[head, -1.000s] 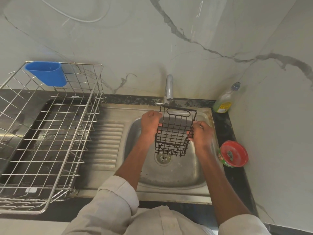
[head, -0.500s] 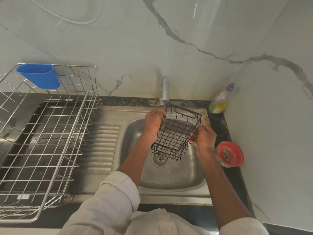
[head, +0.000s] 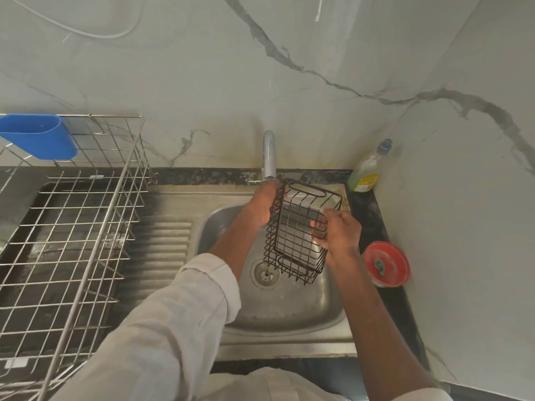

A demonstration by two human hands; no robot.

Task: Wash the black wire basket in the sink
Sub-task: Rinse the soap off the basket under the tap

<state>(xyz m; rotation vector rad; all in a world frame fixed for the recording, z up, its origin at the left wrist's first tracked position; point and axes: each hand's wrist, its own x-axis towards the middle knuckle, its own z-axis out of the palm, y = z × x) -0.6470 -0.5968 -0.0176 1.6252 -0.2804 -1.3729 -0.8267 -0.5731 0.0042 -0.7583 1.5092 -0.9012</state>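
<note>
The black wire basket (head: 298, 235) hangs tilted above the steel sink (head: 278, 311), its open top turned toward the tap (head: 269, 154). My right hand (head: 337, 231) grips its right side wall, fingers curled through the wires. My left hand (head: 262, 205) lies against the basket's left side just below the tap spout; its fingers are hidden behind the wires. The drain (head: 265, 274) shows under the basket's lower corner. No stream of water is visible.
A large steel wire dish rack (head: 69, 235) with a blue plastic cup holder (head: 37, 136) fills the counter on the left. A green dish-soap bottle (head: 366, 170) stands in the back right corner. A red round tub (head: 386, 263) sits right of the sink.
The basket has turned and tipped rightward, its top now tilted to the upper right. My left hand has risen toward the tap. My right hand has shifted along the basket's right wall.
</note>
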